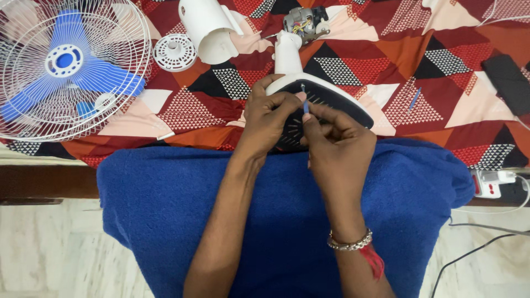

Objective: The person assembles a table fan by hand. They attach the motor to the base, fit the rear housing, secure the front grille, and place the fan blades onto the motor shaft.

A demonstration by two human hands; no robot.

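A white fan base (326, 98) with a dark underside lies tilted on the patterned cloth, its white neck (288, 52) leading up to a bare motor (305, 23). My left hand (269, 118) grips the base's near rim. My right hand (337, 144) pinches a thin blue screwdriver (305, 102) whose tip touches the dark underside. A blue towel (165, 204) covers my lap under both forearms.
A white fan grille with blue blades (66, 66) lies at the left. A round white cap (174, 52) and a white motor cover (207, 27) lie behind. A blue pen-like tool (414, 100), a dark flat case (508, 83) and a power strip (488, 184) are at the right.
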